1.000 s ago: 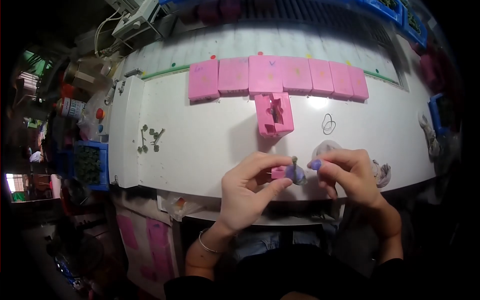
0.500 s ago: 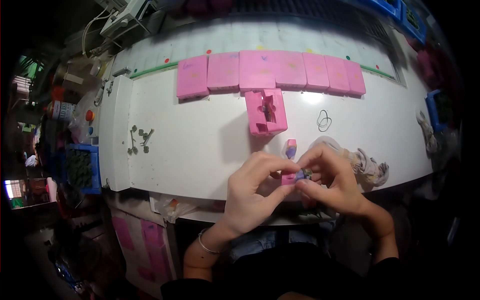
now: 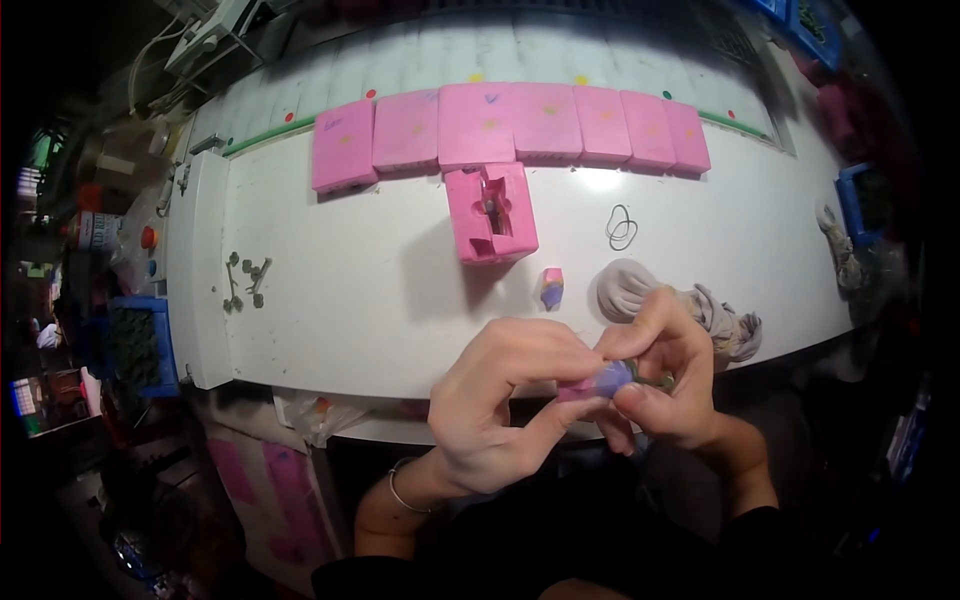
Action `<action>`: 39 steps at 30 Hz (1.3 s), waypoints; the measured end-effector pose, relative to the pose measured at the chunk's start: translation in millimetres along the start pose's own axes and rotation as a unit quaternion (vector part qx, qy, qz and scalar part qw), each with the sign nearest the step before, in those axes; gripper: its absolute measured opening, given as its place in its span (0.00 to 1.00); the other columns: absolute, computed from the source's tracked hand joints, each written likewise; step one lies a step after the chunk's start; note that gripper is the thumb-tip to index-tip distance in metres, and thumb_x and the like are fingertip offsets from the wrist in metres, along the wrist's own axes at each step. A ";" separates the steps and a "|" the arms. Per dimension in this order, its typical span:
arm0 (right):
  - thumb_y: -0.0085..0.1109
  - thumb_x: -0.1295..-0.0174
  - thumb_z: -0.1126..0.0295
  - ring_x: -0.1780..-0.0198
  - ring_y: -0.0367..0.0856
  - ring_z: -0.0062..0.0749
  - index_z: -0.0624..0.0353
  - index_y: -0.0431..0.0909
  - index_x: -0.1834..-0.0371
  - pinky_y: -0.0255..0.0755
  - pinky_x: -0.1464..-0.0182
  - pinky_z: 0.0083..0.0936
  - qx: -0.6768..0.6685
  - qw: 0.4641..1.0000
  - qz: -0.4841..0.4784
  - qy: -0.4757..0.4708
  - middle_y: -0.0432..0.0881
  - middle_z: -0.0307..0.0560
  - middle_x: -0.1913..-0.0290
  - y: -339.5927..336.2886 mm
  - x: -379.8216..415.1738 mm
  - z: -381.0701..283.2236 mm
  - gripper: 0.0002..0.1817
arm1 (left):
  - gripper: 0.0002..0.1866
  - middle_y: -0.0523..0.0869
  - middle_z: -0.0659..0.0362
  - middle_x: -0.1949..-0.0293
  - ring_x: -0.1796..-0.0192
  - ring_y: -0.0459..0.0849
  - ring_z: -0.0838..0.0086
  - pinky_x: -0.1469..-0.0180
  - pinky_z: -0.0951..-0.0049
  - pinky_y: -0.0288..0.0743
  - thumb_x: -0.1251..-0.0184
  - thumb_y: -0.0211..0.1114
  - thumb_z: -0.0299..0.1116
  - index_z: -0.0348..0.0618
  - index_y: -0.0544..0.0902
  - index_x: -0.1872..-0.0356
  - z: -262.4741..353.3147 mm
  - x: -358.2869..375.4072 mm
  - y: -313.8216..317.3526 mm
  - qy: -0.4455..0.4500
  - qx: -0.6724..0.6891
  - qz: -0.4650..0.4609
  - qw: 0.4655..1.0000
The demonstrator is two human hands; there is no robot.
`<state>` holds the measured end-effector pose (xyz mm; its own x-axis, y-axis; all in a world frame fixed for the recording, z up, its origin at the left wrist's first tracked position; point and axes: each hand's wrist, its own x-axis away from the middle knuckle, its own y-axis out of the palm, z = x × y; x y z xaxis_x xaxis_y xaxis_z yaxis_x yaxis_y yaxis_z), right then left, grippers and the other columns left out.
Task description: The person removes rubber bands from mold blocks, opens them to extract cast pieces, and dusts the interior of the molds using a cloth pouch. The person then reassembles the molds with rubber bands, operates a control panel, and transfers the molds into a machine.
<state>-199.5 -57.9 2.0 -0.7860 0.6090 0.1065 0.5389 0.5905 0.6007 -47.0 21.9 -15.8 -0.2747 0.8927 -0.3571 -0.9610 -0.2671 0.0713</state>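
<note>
Close to the table's front edge, a small pink and purple piece (image 3: 607,379) with green at one end is pinched between my two hands. My left hand (image 3: 510,400) grips its pink end with thumb and fingertips. At the purple and green end, my right hand (image 3: 668,375) closes its thumb and fingers on it. A similar small pink and purple piece (image 3: 552,289) lies on the table beyond my hands. Further back stands a pink block (image 3: 512,215) with a hollow cut into it; something dark shows inside the hollow.
Several pink blocks (image 3: 545,122) form a row along the back. A crumpled grey glove (image 3: 630,290) lies to the right, below dark rubber bands (image 3: 621,230). Green branched pieces (image 3: 258,280) lie at left, near a white raised ledge (image 3: 195,270) and a blue crate (image 3: 150,345).
My hands have come lower, nearer my body, and the piece is turned so more of its purple and green end shows. The camera view has shifted, moving the table contents leftward.
</note>
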 end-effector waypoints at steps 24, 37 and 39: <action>0.64 0.51 0.84 0.54 0.82 0.43 0.67 0.76 0.53 0.73 0.52 0.30 0.434 0.849 0.076 -0.291 0.82 0.58 0.53 -6.2 1.2 13.4 0.19 | 0.15 0.81 0.57 0.68 0.75 0.75 0.83 0.75 0.85 0.68 0.37 0.63 0.23 0.28 0.77 0.50 0.3 9.6 13.6 -0.288 0.266 0.082 0.916; 0.64 0.50 0.84 0.79 0.78 0.31 0.65 0.78 0.65 0.68 0.79 0.19 0.609 0.721 0.110 -0.310 0.80 0.46 0.74 -3.0 11.1 3.5 0.10 | 0.16 0.81 0.58 0.61 0.71 0.77 0.86 0.73 0.88 0.71 0.41 0.65 0.20 0.32 0.77 0.51 1.8 8.1 16.3 -0.278 0.189 0.041 0.941; 0.61 0.44 0.82 0.82 0.76 0.24 0.66 0.78 0.67 0.65 0.81 0.15 0.526 0.824 0.117 -0.175 0.79 0.44 0.78 -1.8 15.7 -2.0 0.03 | 0.16 0.81 0.58 0.60 0.71 0.78 0.86 0.73 0.87 0.71 0.41 0.65 0.20 0.32 0.77 0.51 0.8 8.1 14.5 -0.277 0.178 0.027 0.944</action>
<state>-213.4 -50.5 4.2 -0.5875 0.7778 -0.2234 0.7720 0.4558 -0.4431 -63.2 25.5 -16.9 -0.2037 0.9604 0.1902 -0.8676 -0.2671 0.4194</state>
